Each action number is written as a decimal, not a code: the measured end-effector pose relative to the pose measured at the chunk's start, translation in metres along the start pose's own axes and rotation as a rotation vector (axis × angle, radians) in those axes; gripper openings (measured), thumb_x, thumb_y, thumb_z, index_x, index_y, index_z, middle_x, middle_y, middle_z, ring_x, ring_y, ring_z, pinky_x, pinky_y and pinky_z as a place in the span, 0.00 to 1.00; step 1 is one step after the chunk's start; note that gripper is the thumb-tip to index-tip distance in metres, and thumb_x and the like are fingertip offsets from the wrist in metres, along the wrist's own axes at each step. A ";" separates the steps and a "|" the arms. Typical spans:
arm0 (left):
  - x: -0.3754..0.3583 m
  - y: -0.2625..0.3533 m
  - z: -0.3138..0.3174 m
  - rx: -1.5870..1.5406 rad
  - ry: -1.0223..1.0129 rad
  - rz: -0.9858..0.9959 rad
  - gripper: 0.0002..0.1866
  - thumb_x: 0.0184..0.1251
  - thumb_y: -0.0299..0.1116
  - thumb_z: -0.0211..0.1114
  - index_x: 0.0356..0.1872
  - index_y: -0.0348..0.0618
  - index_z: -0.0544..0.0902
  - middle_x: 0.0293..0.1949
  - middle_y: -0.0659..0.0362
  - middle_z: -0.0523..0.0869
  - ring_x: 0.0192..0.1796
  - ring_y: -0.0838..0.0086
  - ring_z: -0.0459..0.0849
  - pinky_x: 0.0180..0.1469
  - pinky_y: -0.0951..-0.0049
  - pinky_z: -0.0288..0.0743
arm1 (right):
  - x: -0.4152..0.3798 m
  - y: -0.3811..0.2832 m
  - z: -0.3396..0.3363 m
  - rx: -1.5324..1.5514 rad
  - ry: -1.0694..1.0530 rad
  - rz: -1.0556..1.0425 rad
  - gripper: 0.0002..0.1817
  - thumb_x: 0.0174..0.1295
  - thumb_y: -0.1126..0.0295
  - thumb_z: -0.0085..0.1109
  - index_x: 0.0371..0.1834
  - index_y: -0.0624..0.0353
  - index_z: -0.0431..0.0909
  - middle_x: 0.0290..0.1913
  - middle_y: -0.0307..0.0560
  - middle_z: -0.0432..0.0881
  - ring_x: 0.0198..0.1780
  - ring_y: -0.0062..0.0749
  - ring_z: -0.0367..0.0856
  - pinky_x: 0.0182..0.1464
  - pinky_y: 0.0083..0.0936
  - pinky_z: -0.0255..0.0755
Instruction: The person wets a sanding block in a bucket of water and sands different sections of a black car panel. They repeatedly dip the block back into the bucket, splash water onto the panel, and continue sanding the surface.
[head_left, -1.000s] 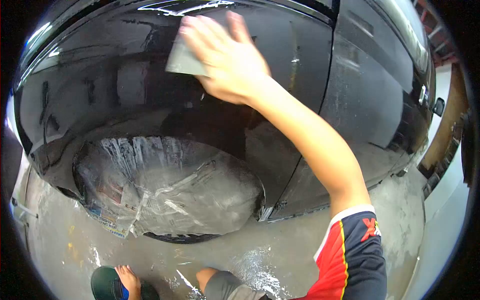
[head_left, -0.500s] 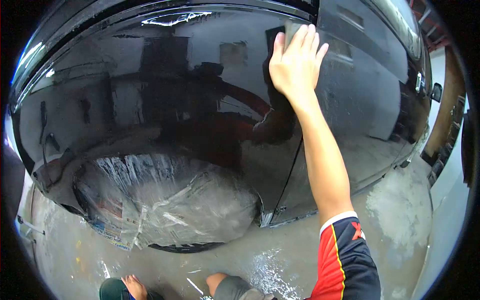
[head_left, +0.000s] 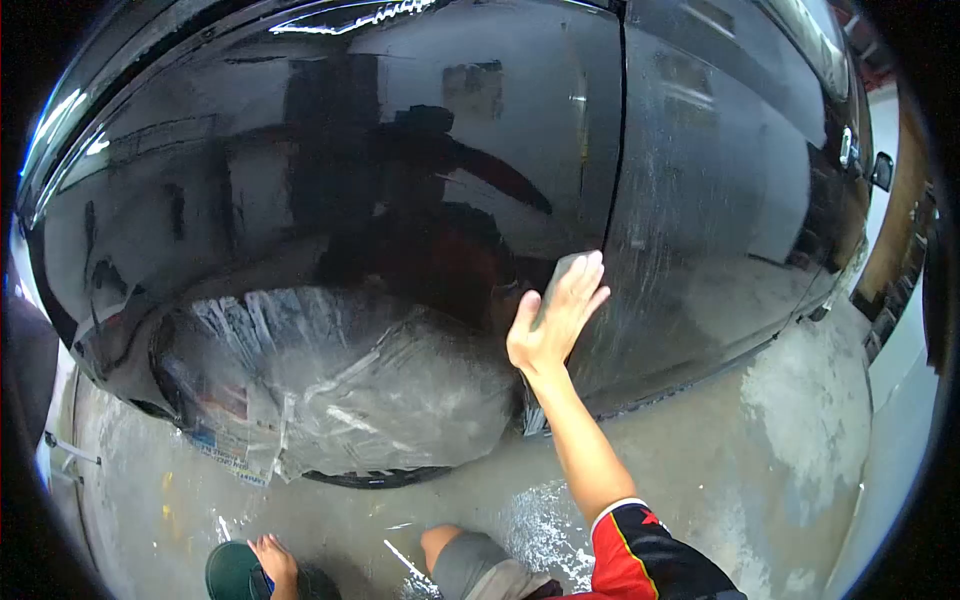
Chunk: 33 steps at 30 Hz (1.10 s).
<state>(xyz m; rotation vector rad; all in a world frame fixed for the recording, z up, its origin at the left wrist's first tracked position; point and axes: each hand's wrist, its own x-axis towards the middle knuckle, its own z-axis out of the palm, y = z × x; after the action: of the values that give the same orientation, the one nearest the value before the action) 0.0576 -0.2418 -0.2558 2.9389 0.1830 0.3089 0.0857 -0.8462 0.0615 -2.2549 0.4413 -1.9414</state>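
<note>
My right hand (head_left: 558, 315) presses a grey sanding block (head_left: 562, 278) against the glossy black side panel of a car (head_left: 400, 200). The thumb is spread to one side and the fingers lie along the block, close to the dark vertical panel gap. At the bottom left, my left hand (head_left: 275, 562) rests its fingers, somewhat apart, over the edge of a round dark green container (head_left: 228, 570). A bit of blue shows beneath that hand.
Clouded plastic sheeting and paper (head_left: 370, 400) cover the wheel. Below it shows the tyre's edge (head_left: 380, 479). My bare knee (head_left: 434, 545) is near the bottom, over a wet concrete floor (head_left: 680, 470) with white splashes. A wing mirror (head_left: 881, 171) juts out at right.
My right hand has slid down the car panel, from the top edge to just above the wheel arch, with the block still under it. The left hand has stayed at the green container.
</note>
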 end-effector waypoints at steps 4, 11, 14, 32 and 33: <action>0.004 -0.008 0.003 -0.031 0.023 -0.007 0.19 0.79 0.31 0.44 0.44 0.24 0.79 0.49 0.38 0.83 0.62 0.51 0.76 0.80 0.50 0.47 | 0.087 -0.029 -0.018 -0.050 0.031 -0.160 0.41 0.69 0.55 0.49 0.78 0.69 0.48 0.80 0.66 0.49 0.81 0.63 0.45 0.77 0.65 0.33; 0.005 -0.005 0.005 -0.095 0.053 -0.044 0.18 0.79 0.31 0.44 0.46 0.22 0.78 0.49 0.36 0.82 0.62 0.49 0.76 0.80 0.50 0.46 | 0.267 -0.040 -0.059 -0.307 -0.044 -0.854 0.34 0.71 0.58 0.50 0.76 0.64 0.57 0.79 0.55 0.57 0.79 0.50 0.56 0.79 0.56 0.40; 0.003 -0.001 0.012 -0.157 0.042 -0.040 0.18 0.79 0.30 0.44 0.44 0.24 0.78 0.49 0.37 0.81 0.61 0.48 0.76 0.80 0.50 0.46 | 0.280 -0.010 -0.054 -0.301 0.009 -0.830 0.36 0.68 0.60 0.54 0.77 0.64 0.56 0.79 0.57 0.57 0.80 0.50 0.53 0.79 0.55 0.40; 0.001 -0.003 0.006 -0.128 0.066 -0.094 0.18 0.80 0.32 0.43 0.42 0.29 0.79 0.46 0.42 0.83 0.61 0.50 0.76 0.80 0.48 0.45 | 0.293 -0.123 -0.041 -0.226 -0.158 -1.155 0.39 0.64 0.60 0.61 0.75 0.66 0.57 0.78 0.61 0.57 0.79 0.51 0.55 0.80 0.50 0.42; 0.003 -0.006 0.009 -0.119 0.055 -0.063 0.18 0.80 0.33 0.43 0.42 0.30 0.80 0.46 0.42 0.84 0.62 0.51 0.76 0.80 0.48 0.45 | 0.287 -0.164 -0.021 -0.176 -0.149 -1.268 0.38 0.64 0.59 0.60 0.75 0.64 0.58 0.78 0.58 0.58 0.79 0.46 0.56 0.80 0.51 0.43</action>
<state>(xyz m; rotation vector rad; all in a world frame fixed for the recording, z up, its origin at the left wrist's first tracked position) 0.0616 -0.2367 -0.2653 2.8029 0.2548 0.3785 0.1237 -0.7759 0.3828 -3.1098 -1.1710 -2.0752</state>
